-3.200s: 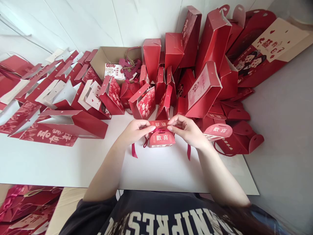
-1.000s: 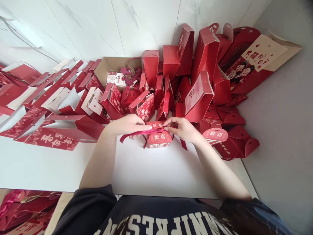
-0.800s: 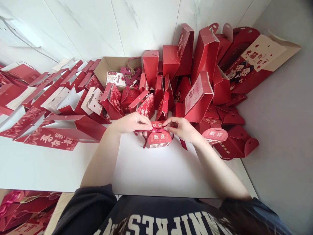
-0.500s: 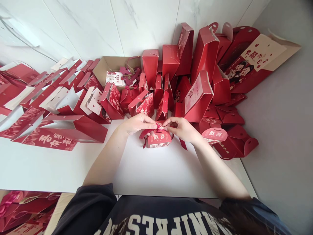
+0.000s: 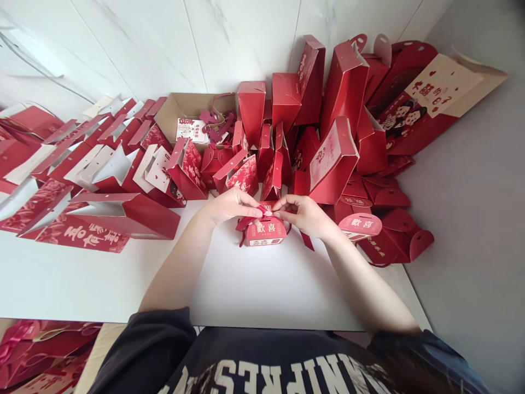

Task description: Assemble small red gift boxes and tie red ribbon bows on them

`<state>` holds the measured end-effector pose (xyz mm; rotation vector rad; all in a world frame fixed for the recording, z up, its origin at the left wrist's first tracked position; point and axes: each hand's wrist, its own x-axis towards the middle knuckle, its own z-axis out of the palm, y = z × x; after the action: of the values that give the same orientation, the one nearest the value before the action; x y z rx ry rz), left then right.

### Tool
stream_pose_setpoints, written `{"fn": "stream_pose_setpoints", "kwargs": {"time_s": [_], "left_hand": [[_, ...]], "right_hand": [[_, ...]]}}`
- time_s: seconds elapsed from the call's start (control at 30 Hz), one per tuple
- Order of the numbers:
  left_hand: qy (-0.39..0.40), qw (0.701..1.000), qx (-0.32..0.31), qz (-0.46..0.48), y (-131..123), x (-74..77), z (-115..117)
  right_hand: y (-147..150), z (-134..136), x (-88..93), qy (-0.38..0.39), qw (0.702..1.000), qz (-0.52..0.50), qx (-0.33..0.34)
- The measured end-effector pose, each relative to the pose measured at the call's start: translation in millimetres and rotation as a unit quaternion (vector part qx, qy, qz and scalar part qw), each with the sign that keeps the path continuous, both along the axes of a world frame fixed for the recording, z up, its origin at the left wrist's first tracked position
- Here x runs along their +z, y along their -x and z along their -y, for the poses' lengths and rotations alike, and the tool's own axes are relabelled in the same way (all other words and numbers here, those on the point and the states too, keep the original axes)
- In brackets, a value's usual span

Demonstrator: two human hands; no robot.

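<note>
A small red gift box (image 5: 266,232) with white characters sits on the white table (image 5: 246,290) in front of me. A dark red ribbon (image 5: 245,223) runs across the top of the box, and its loose end hangs down at the right. My left hand (image 5: 238,207) pinches the ribbon just above the box top. Close beside it, my right hand (image 5: 298,212) has thumb and fingertips closed on the same ribbon. The fingertips of both hands nearly meet, and the exact form of the ribbon between them is partly hidden.
Red gift bags (image 5: 127,216) stand in rows at the left. A cardboard box (image 5: 172,117) with cards and ribbons is at the back. Taller red boxes (image 5: 344,82) crowd the back right, near the grey wall (image 5: 471,219). More red bags (image 5: 45,355) lie below the table's left front edge.
Both hands stay at the box with only slight finger movement. The ribbon by the left fingers has shifted a little, and the left fingertips sit slightly higher over the box front.
</note>
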<state>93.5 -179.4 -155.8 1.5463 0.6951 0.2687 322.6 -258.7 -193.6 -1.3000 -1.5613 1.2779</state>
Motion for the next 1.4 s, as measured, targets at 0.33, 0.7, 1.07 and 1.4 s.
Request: {"fn": "stream_pose_setpoints", "kwargs": {"time_s": [0.33, 0.7, 1.07, 1.4], "left_hand": [[-0.001, 1.000, 0.022, -0.010, -2, -1.7, 2], [-0.020, 0.999, 0.039, -0.010, -2, -0.3, 1], [-0.030, 0.999, 0.039, -0.001, 1, 0.2, 1], [-0.037, 0.999, 0.030, -0.016, 0, -2.1, 0]], "right_hand": [[-1, -1, 1.2, -0.014, 1.000, -0.002, -0.006], [-18, -2, 15.5, 0.159, 0.978, -0.057, 0.122], [-14, 0, 19.8, 0.166, 0.978, -0.107, 0.066], [-24, -2, 10.9, 0.213, 0.970, -0.076, 0.093]]}}
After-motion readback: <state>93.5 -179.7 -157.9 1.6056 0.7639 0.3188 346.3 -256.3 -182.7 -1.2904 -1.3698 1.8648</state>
